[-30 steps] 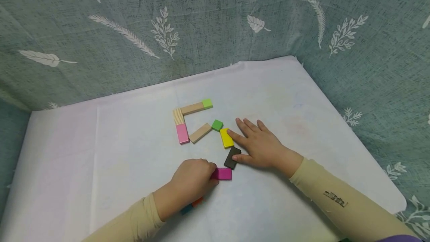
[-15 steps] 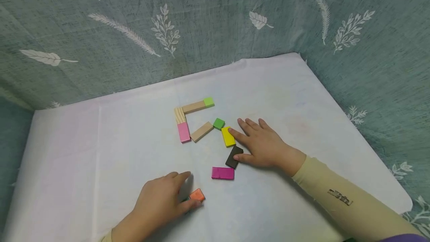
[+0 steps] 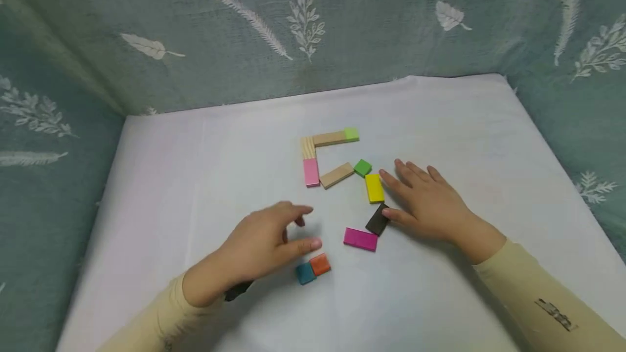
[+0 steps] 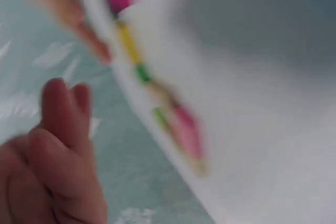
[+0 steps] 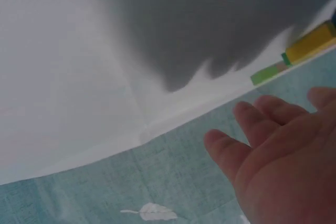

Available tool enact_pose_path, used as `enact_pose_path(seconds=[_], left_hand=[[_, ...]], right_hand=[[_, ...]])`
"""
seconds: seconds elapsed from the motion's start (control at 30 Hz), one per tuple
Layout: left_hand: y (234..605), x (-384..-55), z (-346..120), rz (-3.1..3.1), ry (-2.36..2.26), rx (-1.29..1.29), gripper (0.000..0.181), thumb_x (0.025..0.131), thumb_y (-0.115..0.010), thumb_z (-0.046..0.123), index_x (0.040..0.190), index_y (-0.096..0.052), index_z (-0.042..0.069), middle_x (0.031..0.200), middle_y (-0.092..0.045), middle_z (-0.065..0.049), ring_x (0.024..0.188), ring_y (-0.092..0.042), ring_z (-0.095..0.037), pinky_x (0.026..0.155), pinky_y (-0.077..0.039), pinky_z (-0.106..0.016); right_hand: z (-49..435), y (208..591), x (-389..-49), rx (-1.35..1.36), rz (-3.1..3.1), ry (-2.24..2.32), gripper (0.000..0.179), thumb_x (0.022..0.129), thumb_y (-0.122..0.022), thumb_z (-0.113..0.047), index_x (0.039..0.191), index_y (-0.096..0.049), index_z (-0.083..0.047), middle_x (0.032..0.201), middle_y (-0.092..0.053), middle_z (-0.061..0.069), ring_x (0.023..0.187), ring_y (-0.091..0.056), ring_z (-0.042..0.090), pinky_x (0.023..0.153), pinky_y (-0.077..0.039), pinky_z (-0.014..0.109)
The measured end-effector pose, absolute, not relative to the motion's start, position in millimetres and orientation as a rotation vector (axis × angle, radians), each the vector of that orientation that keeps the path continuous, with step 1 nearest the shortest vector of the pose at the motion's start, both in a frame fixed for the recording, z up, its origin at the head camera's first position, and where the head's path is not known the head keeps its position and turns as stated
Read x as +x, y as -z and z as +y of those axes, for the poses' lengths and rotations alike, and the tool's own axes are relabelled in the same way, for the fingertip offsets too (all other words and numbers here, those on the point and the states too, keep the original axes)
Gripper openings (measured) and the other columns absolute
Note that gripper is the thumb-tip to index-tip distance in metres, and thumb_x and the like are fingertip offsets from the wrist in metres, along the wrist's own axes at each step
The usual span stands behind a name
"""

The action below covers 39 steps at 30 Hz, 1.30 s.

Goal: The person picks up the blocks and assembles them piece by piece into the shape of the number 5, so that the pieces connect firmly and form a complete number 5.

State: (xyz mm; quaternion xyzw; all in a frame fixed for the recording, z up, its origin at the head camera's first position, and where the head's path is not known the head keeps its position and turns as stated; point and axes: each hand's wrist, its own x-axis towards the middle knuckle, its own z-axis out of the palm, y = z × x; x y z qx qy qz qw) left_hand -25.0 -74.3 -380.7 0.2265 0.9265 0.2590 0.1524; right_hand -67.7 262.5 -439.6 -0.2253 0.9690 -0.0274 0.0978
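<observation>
My left hand (image 3: 259, 240) hovers over the white tabletop with nothing in its grasp, thumb and fingers apart. Just below its thumb tip lie an orange block (image 3: 320, 264) and a blue block (image 3: 305, 273), side by side. My right hand (image 3: 430, 205) rests spread on the table. Its thumb touches a black block (image 3: 377, 219), and its index fingertip is beside a yellow block (image 3: 374, 188). A magenta block (image 3: 360, 239) meets the black one's lower end. From the yellow block, a green block (image 3: 362, 168) and a plain wooden block (image 3: 337, 175) continue the chain to a pink block (image 3: 311, 172).
Above the pink block are a striped wooden block (image 3: 308, 148), a plain wooden bar (image 3: 330, 138) and a light green block (image 3: 351, 134). A leaf-patterned grey-green cloth (image 3: 362, 26) hangs behind the white table (image 3: 244, 151). A black object (image 3: 238, 290) shows under the left wrist.
My left hand has let go of the magenta block, drawn back past the orange block and lifted. The head view has turned, shifting everything rightward. The right hand stays by the blocks.
</observation>
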Motion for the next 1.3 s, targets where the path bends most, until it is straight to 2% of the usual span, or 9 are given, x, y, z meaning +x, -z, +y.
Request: enact_pose_path(seconds=[0.17,0.37,0.53,0.67,0.77,0.83,0.9,1.1,1.3], left_hand=[[338,-46,-80,2.448,-1.401,0.674,0.042,0.106,-0.047,0.043,0.139,-0.060,0.021,0.117,-0.067,0.003,0.083,-0.065,-0.015,0.068,-0.054,-0.032],[335,-49,-84,2.507,-1.360,0.606,0.047,0.106,-0.043,0.051,0.142,-0.057,0.025,0.129,-0.064,0.011,0.107,-0.064,-0.010,0.087,-0.054,-0.038],[345,-50,-83,2.489,-1.381,0.607,0.074,0.102,-0.023,0.069,0.156,-0.039,0.022,0.160,-0.039,0.007,0.151,-0.031,-0.015,0.121,-0.028,-0.053],[351,-51,-77,2.859,-0.709,0.573,0.092,0.092,-0.043,0.077,0.163,-0.018,0.026,0.170,-0.014,-0.003,0.159,-0.007,-0.029,0.116,-0.016,-0.074],[359,-52,-71,2.895,0.063,0.520,0.101,0.082,-0.066,0.072,0.161,-0.027,0.023,0.165,-0.030,-0.016,0.152,-0.027,-0.040,0.102,-0.032,-0.080],[366,-51,-68,2.800,0.268,0.509,0.094,0.081,-0.072,0.067,0.155,-0.041,0.019,0.147,-0.054,-0.017,0.132,-0.054,-0.038,0.090,-0.050,-0.068],[370,-50,-68,2.738,0.278,0.506,0.081,0.084,-0.072,0.063,0.148,-0.053,0.016,0.124,-0.068,-0.012,0.107,-0.067,-0.032,0.076,-0.057,-0.053],[368,-53,-69,2.768,0.196,0.571,0.060,0.089,-0.069,0.058,0.127,-0.067,0.011,0.086,-0.065,-0.004,0.075,-0.064,-0.022,0.058,-0.052,-0.039],[371,-53,-70,2.815,0.128,0.636,0.052,0.088,-0.071,0.057,0.121,-0.072,0.017,0.090,-0.070,-0.001,0.075,-0.065,-0.019,0.056,-0.051,-0.037]], right_hand=[[267,425,-59,-0.697,2.913,0.153,0.084,0.095,-0.060,-0.058,0.162,-0.024,-0.022,0.166,-0.025,0.018,0.151,-0.024,0.044,0.118,-0.019,0.068],[250,430,-59,-0.787,2.915,0.189,0.083,0.094,-0.061,-0.057,0.161,-0.029,-0.019,0.165,-0.027,0.019,0.150,-0.027,0.044,0.118,-0.021,0.068],[246,432,-59,-0.813,2.898,0.191,0.081,0.093,-0.064,-0.056,0.159,-0.034,-0.019,0.164,-0.029,0.018,0.151,-0.028,0.042,0.119,-0.021,0.066],[242,431,-58,-0.841,2.901,0.182,0.079,0.092,-0.064,-0.057,0.157,-0.037,-0.020,0.164,-0.031,0.016,0.151,-0.029,0.041,0.119,-0.023,0.065],[242,429,-55,-0.834,2.910,0.163,0.078,0.092,-0.065,-0.056,0.156,-0.039,-0.019,0.163,-0.034,0.016,0.150,-0.032,0.041,0.119,-0.025,0.064],[244,429,-53,-0.824,2.911,0.157,0.079,0.092,-0.066,-0.055,0.156,-0.040,-0.018,0.162,-0.035,0.016,0.149,-0.033,0.041,0.119,-0.025,0.064],[245,429,-53,-0.826,2.907,0.157,0.079,0.092,-0.066,-0.055,0.156,-0.040,-0.017,0.162,-0.036,0.017,0.148,-0.034,0.041,0.118,-0.026,0.064],[248,431,-52,-0.829,2.904,0.180,0.080,0.092,-0.065,-0.057,0.156,-0.039,-0.016,0.161,-0.037,0.016,0.148,-0.036,0.041,0.118,-0.026,0.064],[244,436,-54,-0.842,2.898,0.218,0.079,0.092,-0.065,-0.056,0.156,-0.039,-0.017,0.161,-0.037,0.016,0.148,-0.035,0.040,0.118,-0.026,0.064]])
